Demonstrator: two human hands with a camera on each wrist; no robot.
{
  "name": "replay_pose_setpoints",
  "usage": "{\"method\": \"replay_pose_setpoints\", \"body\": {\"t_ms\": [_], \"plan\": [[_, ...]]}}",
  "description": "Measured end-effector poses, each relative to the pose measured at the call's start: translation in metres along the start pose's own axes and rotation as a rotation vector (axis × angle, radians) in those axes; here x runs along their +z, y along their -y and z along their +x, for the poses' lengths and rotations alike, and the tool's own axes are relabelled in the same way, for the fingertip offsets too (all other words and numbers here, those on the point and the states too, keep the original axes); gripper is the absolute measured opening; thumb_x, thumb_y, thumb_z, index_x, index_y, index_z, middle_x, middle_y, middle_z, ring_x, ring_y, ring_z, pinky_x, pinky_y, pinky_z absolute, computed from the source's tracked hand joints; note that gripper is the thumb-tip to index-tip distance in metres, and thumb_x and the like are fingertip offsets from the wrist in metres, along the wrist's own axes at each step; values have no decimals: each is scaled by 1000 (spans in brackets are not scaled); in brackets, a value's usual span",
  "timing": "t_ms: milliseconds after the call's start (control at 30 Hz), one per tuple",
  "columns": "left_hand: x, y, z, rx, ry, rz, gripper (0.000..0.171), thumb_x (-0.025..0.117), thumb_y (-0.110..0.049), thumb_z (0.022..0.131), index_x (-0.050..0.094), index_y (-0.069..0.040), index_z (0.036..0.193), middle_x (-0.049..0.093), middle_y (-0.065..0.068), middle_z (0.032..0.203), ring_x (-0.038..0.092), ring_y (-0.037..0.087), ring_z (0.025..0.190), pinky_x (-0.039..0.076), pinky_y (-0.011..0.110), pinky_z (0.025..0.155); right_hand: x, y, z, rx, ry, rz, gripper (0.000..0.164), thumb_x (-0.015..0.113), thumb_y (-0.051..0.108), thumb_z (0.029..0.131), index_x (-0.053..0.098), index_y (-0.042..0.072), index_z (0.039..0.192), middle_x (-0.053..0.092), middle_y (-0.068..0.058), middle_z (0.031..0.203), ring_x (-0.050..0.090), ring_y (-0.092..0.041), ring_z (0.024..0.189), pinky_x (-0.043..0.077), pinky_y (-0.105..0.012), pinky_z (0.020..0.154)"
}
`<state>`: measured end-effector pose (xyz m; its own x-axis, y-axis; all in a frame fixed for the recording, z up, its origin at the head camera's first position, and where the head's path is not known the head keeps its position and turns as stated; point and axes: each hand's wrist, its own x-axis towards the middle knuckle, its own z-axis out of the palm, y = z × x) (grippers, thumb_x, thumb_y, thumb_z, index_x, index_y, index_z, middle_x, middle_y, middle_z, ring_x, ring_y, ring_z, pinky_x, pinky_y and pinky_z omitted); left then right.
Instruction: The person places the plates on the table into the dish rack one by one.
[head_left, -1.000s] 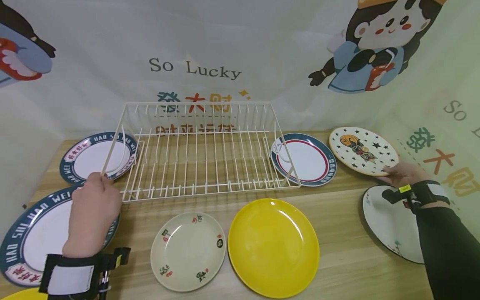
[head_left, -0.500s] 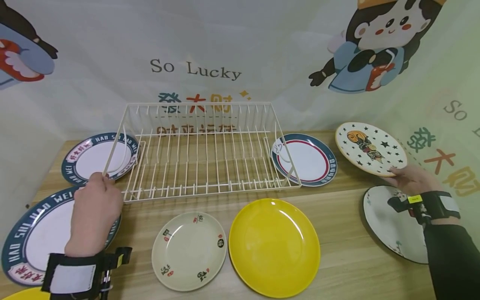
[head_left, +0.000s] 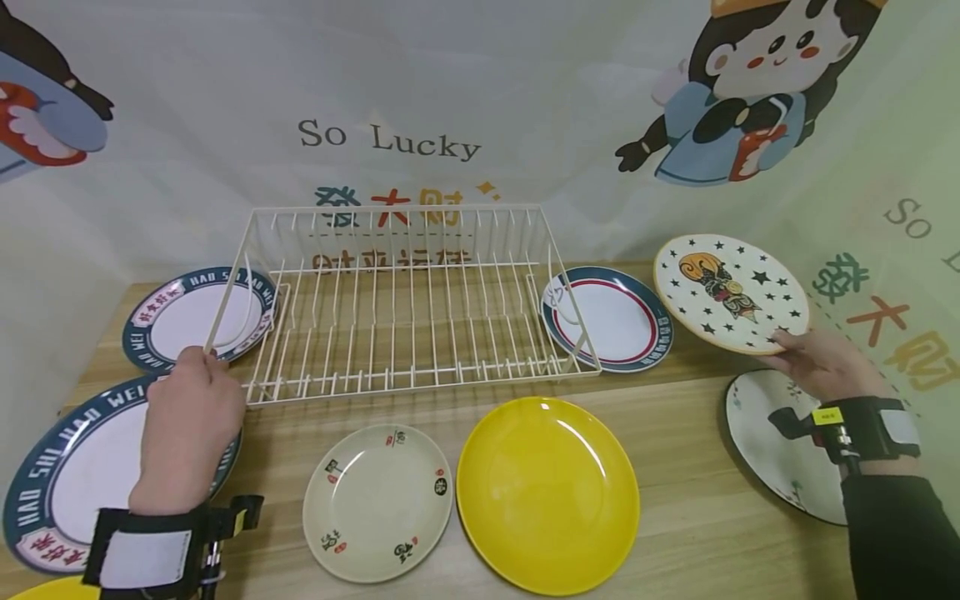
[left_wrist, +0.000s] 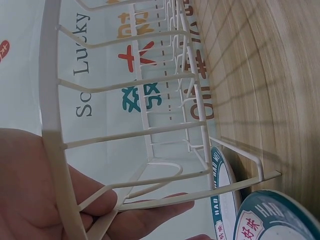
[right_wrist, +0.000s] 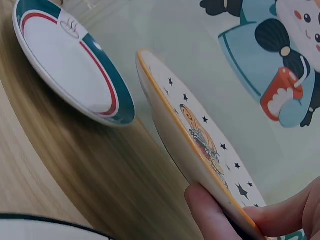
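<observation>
My left hand [head_left: 189, 425] grips the near left corner of a white wire dish rack [head_left: 423, 385]; in the left wrist view its fingers [left_wrist: 145, 217] curl round the rack's bars. At the right, my right hand [head_left: 821, 365] pinches the near edge of a white plate with black stars and a cartoon figure [head_left: 731, 296]. That plate is raised and tilted, its orange rim showing in the right wrist view, with the thumb on its face and fingers beneath. Nothing stands in the rack's slots.
Around the rack lie a blue-rimmed plate [head_left: 611, 321] at right, two more blue-rimmed plates at left, a cream plate [head_left: 378, 504] and a yellow plate [head_left: 547, 496] in front. A dark-edged white plate [head_left: 780, 467] lies below my right hand. A printed cloth [head_left: 525, 100] hangs behind.
My right hand has raised the star plate and tilted its face more toward me, shifting right, then slightly back left. The left hand keeps its grip on the rack.
</observation>
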<state>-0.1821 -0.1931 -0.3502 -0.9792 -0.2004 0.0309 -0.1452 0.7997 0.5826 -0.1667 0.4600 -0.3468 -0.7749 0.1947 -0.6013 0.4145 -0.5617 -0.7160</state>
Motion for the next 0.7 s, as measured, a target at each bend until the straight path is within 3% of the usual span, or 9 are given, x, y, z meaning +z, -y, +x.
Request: {"method": "replay_pose_setpoints", "body": {"t_ms": [133, 333, 500, 700], "plan": [[1, 0, 0, -9, -1, 3, 46, 19, -21, 105, 45, 17, 108, 44, 17, 64, 46, 27, 46, 37, 35, 40, 8, -4, -3, -40, 19, -10, 47, 54, -5, 97, 36, 20, 133, 68, -7, 87, 68, -20, 84, 54, -34, 84], [1, -2, 1, -9, 3, 8, 44, 20, -19, 105, 45, 17, 109, 44, 17, 66, 46, 27, 48, 38, 35, 41, 15, -17, -12, -81, -42, 46, 50, 59, -6, 95, 38, 16, 134, 68, -8, 86, 68, -20, 83, 55, -36, 80], [-1, -3, 1, -9, 6, 10, 46, 19, -20, 105, 45, 17, 109, 44, 18, 66, 46, 28, 48, 38, 36, 41, 20, -26, -17, -86, -3, 154, 48, 57, -10, 94, 39, 16, 131, 68, -12, 87, 69, -23, 83, 55, -38, 81], [0, -2, 1, -24, 10, 12, 46, 19, -19, 104, 45, 18, 111, 44, 18, 67, 47, 28, 48, 38, 36, 41, 33, -34, -24, -143, 2, 117, 53, 60, -9, 93, 36, 14, 134, 67, -9, 89, 67, -19, 85, 55, -33, 80]]}}
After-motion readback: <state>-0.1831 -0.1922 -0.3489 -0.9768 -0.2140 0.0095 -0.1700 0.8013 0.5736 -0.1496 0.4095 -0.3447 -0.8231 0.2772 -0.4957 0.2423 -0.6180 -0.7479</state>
